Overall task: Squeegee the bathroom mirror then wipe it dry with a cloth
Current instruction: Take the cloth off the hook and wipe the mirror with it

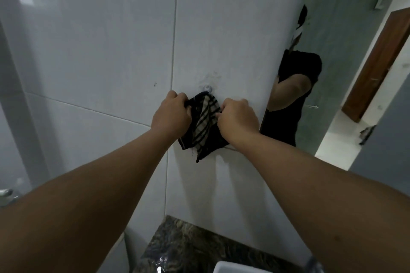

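A black cloth with beige checks hangs against the white tiled wall, right under a small wall hook. My left hand grips the cloth's upper left edge and my right hand grips its upper right edge, both fists closed on the fabric. The mirror runs along the right side of the wall and shows a person in a black shirt. No squeegee is in view.
A dark stone counter lies below, with the white rim of a sink at the bottom edge. A chrome fitting sticks out at the far left. The mirror reflects a brown wooden door.
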